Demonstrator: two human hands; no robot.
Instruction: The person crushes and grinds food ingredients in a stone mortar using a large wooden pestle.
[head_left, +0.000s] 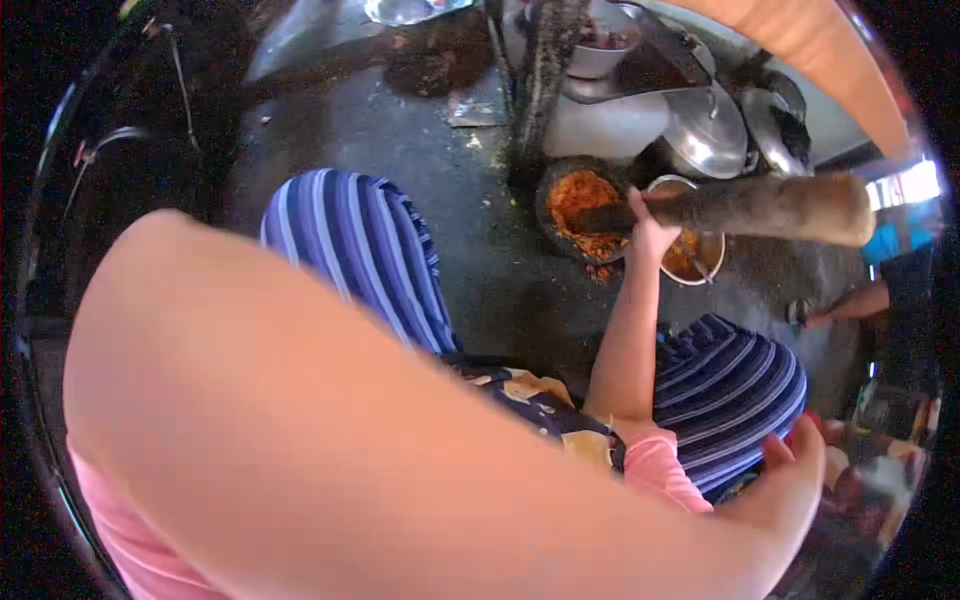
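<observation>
My right hand [652, 235] is wrapped round a thick wooden pestle [780, 208]. The pestle slants down to the left, its dark lower end in a stone mortar [549, 222] holding an orange-red paste [580, 196]. Beside the mortar stands a white-rimmed bowl [716, 262] of orange food with a spoon in it, partly covered by the pestle and my right hand. My left arm crosses the view close to the camera. At the lower right, my left hand [797, 480] is raised with its fingers apart and nothing visible in it.
Pots with metal lids [705, 130] stand at the upper right, near a dark post [542, 90]. Another person's arm [850, 303] shows at the right edge. A blurred skin-coloured shape [810, 50] curves across the top right. My knees in striped cloth [350, 235] flank the dark floor [440, 150].
</observation>
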